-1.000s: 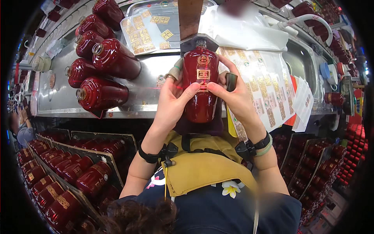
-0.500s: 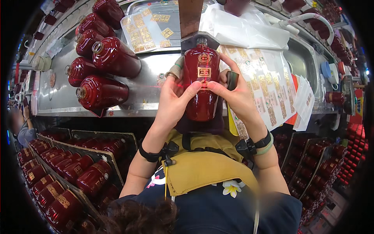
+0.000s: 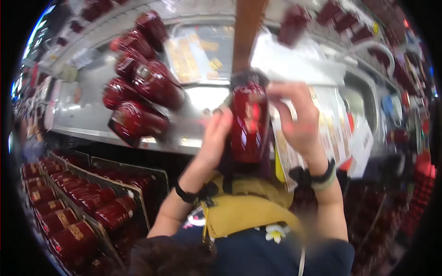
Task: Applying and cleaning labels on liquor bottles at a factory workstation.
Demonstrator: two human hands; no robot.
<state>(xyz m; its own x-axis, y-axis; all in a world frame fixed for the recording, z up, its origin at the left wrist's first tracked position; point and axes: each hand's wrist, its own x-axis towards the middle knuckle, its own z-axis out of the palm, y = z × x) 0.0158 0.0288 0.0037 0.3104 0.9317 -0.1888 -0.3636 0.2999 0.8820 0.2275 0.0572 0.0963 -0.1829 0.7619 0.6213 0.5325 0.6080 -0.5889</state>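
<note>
A dark red glass bottle [image 3: 249, 126] lies on a dark rest in front of me, its neck end away from me. Gold labels and red light show on its upper face, though motion smears them. My left hand [image 3: 215, 135] is against the bottle's left side, thumb along the edge and the other fingers partly hidden. On the far right side, my right hand [image 3: 298, 120] has its fingers bent toward the bottle's shoulder. Its thumb stands apart from the glass, and blur hides whether the fingertips touch.
Several red bottles [image 3: 156, 85] lie on the metal bench at left. Sheets of gold labels [image 3: 184, 57] are at the back, with more label sheets [image 3: 329, 124] at right. A brown post [image 3: 248, 34] rises beyond the bottle. Crates of bottles [image 3: 94, 198] stand low at left.
My right hand has lifted its thumb off the bottle's front and moved outward. My left thumb has drawn back to the bottle's side. The whole view has shifted and blurred.
</note>
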